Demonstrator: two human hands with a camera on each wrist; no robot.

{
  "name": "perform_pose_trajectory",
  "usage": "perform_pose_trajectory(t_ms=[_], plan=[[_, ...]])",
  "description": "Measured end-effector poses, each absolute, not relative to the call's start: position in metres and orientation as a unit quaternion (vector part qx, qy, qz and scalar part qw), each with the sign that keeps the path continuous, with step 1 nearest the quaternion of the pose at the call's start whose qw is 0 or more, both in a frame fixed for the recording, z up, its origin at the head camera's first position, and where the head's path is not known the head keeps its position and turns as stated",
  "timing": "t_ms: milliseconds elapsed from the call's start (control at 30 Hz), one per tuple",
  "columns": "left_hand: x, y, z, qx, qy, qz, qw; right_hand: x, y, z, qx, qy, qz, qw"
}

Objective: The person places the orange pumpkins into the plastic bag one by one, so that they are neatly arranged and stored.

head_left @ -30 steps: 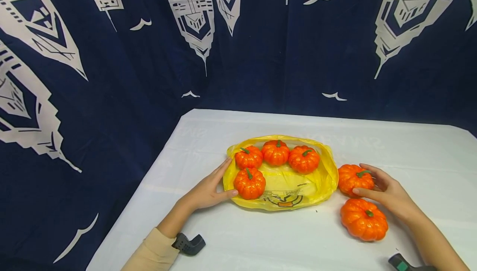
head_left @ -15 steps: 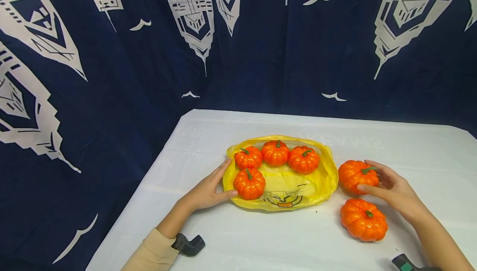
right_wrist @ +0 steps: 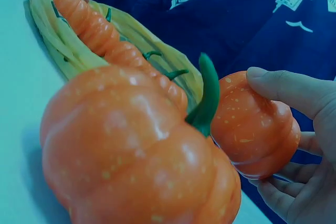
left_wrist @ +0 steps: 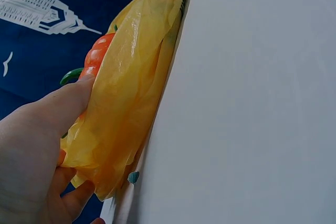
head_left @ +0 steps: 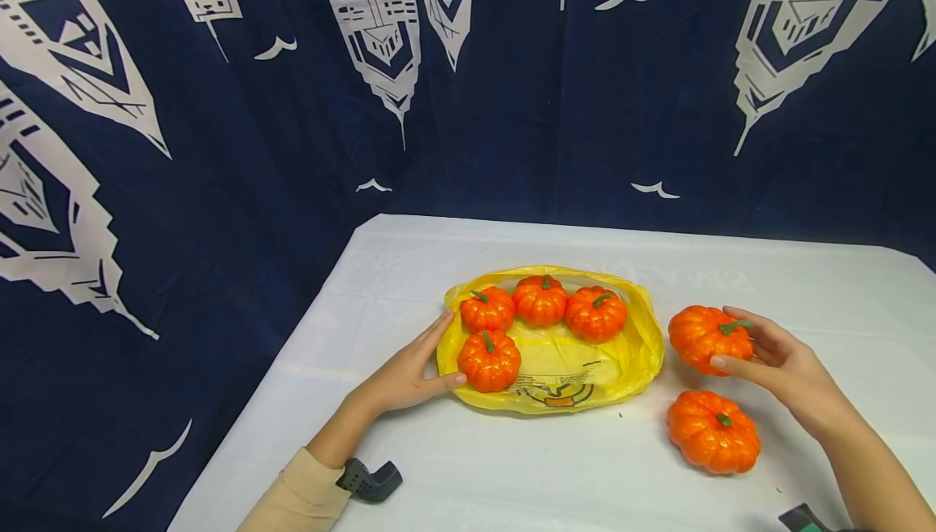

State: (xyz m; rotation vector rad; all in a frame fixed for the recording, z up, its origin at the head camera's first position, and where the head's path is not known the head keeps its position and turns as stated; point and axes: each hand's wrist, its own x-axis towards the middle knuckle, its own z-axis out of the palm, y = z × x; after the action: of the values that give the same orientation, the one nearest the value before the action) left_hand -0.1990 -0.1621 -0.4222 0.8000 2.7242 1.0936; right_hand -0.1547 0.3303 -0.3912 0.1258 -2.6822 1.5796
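Observation:
My right hand (head_left: 786,365) grips an orange pumpkin (head_left: 705,337) with a green stem, just right of the yellow plastic bag (head_left: 563,353). In the right wrist view, the thumb lies on one side of the held pumpkin (right_wrist: 257,135) and the fingers on the other. Another pumpkin (head_left: 712,432) rests on the table in front of it. My left hand (head_left: 402,378) rests against the bag's left end, fingers extended along it. In the left wrist view, the thumb lies at the rim beside a pumpkin (left_wrist: 97,56). Several pumpkins (head_left: 539,300) lie inside the spread-out bag.
A white-covered table (head_left: 439,467) bears everything. Behind it and to the left hangs a dark blue curtain (head_left: 512,126) printed with white buildings and birds. A dark wrist-worn device (head_left: 370,481) sits by the left wrist.
My right hand has lifted the pumpkin and shifted it right and up in the view, away from the bag's edge. The left hand and the bag stay put.

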Motion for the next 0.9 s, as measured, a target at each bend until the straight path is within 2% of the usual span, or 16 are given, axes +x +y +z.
perform_pose_trajectory(t_ms=[900], plan=[[-0.199,-0.161,-0.42,0.265,0.891,0.364,0.056,-0.163,0.269,-0.358,0.092,-0.843,0.53,-0.013]])
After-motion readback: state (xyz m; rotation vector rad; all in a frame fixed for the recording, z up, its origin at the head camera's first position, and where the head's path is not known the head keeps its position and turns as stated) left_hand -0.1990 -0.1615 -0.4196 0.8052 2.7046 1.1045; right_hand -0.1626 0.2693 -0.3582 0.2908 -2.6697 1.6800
